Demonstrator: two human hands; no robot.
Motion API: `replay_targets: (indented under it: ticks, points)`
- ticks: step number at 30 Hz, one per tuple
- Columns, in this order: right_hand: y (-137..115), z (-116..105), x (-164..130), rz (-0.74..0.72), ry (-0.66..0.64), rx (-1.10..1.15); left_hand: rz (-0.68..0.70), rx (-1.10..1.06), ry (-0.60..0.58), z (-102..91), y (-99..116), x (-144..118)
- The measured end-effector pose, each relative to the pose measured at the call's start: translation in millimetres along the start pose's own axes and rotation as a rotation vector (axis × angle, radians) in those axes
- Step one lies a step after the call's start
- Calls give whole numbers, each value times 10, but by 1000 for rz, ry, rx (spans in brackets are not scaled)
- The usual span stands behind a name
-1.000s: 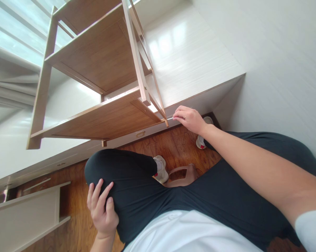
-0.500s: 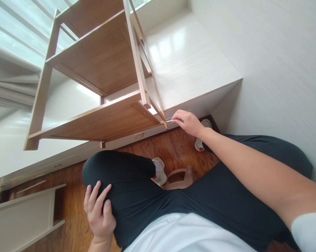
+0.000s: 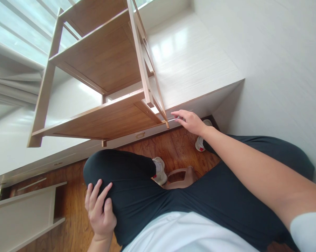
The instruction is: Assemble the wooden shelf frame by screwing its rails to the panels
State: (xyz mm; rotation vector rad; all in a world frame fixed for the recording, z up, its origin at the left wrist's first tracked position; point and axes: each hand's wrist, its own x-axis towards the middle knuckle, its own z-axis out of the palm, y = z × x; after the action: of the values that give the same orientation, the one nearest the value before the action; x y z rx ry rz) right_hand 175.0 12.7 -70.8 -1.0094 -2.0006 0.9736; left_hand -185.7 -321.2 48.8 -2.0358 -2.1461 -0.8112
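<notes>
My right hand (image 3: pixel 189 121) pinches a slim metal hex key (image 3: pixel 172 120), its shaft reaching into the end of a post at the near right corner of a wooden shelf rack (image 3: pixel 95 120). My index finger is stretched out above the key, and the other fingers partly hide it. The rack, with several brown shelf boards, lies tilted on a white ledge. My left hand (image 3: pixel 101 210) rests on my dark-trousered knee, fingers spread, holding nothing.
The glossy white ledge (image 3: pixel 184 66) runs beneath the rack and meets a wall on the right. A brown plastic stool (image 3: pixel 191 176) is under me, between my shoes. A pale panel piece (image 3: pixel 21 217) lies on the wood floor at lower left. Grey curtains (image 3: pixel 13 80) hang at left.
My right index finger has lifted and straightened, and the grip on the hex key has shifted, showing more of it. The view has moved slightly. My left hand stays on the knee.
</notes>
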Motion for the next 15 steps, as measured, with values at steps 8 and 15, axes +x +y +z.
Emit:
replay_targets:
  ticks: [8,15]
  points:
    - [58,0,-21,-64,-62,-114,-1,-6,4,11,0,21]
    - [-30,-121,9,-147,-27,-213,-15,25,0,16,-8,8]
